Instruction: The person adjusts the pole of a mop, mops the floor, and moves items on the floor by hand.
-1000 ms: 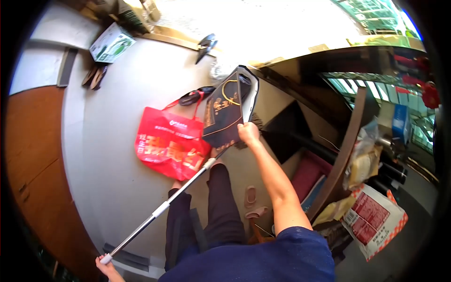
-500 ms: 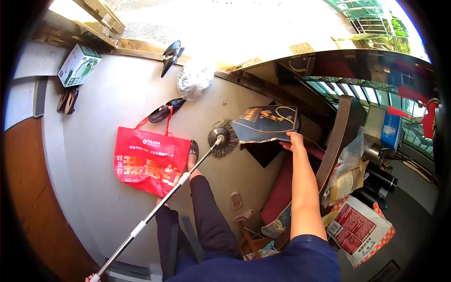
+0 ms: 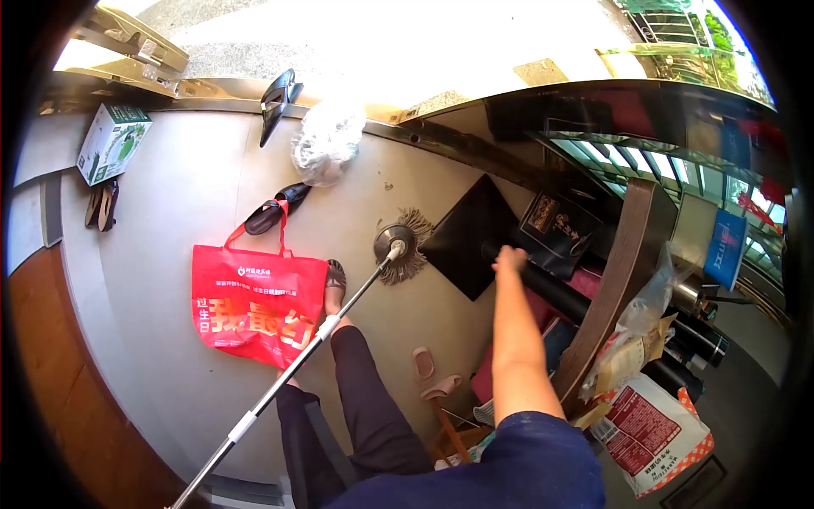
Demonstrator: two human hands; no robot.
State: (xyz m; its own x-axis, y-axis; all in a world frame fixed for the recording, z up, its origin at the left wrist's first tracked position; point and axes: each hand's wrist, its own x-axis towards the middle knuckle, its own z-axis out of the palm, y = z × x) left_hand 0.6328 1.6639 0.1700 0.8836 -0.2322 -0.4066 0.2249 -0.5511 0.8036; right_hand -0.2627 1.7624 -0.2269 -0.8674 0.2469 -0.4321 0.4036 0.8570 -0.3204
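My right hand (image 3: 510, 260) is stretched forward over a black post (image 3: 555, 290) that rises from a square black base plate (image 3: 475, 237). Its fingers look bent but are blurred, so whether they grip the post is unclear. A dark gift bag with gold print (image 3: 560, 227) rests just beyond the post, apart from my hand. Across the floor slants a mop's metal handle (image 3: 280, 383), its round grey head (image 3: 403, 246) lying beside the base plate. My left hand is out of view past the bottom edge, where the handle leaves the frame.
A red shopping bag (image 3: 259, 301) stands by my feet. Black shoes (image 3: 275, 212), a clear plastic bag (image 3: 329, 144) and a green-white box (image 3: 114, 144) lie near the doorway. Pink slippers (image 3: 432, 373) sit near a wooden-edged counter (image 3: 615, 280) loaded with packages.
My right hand has let go of the dark gift bag, which now rests behind the post. The hand has moved left, over the post. My left hand has slipped out of view.
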